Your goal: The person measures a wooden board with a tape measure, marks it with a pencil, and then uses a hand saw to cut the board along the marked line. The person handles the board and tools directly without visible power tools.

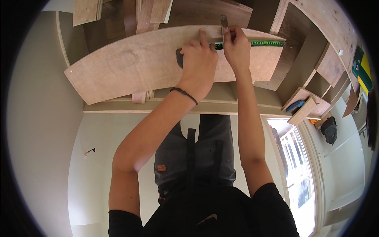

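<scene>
Open wooden framework spreads beneath your board, which lies across it. Your left hand curls over the dark tape case, index finger stretched to the board's far edge; how firmly it grips, you cannot tell from here. Green tape runs along the board toward its right end. Your right hand pinches a narrow strip that sticks out past the far edge.
</scene>
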The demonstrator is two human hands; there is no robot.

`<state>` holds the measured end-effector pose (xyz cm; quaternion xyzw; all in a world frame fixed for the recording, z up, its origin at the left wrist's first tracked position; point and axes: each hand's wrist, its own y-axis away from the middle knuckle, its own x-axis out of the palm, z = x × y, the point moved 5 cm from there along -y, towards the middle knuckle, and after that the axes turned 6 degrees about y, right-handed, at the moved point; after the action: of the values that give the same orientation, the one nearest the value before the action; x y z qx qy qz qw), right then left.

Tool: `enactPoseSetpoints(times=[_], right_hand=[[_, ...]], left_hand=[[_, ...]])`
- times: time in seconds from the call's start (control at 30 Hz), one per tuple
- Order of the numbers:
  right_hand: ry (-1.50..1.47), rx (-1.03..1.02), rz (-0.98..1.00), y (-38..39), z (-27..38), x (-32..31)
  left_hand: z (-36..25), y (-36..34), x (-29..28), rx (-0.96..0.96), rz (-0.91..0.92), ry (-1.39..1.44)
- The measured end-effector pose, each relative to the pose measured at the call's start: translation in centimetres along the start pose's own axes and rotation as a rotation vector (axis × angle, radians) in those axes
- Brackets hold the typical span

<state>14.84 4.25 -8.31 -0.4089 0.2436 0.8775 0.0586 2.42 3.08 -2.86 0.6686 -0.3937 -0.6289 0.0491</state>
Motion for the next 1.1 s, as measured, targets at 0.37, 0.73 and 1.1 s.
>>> enactPoseSetpoints(times=[0.37, 0.73, 1.1], right_hand=[[-0.036, 0.007, -0.003, -0.01, -0.01, 0.05], [-0.011, 0.007, -0.037, 0.04, 0.27, -0.11], [-0.04, 0.003, -0.035, 0.15, 0.42, -0.2]], left_hand=[[0.02, -0.06, -0.15, -0.011, 0.014, -0.007], [0.02, 0.02, -0.05, -0.012, -0.019, 0.027], [0.02, 0.07, 0.02, -0.006, -0.021, 0.018]])
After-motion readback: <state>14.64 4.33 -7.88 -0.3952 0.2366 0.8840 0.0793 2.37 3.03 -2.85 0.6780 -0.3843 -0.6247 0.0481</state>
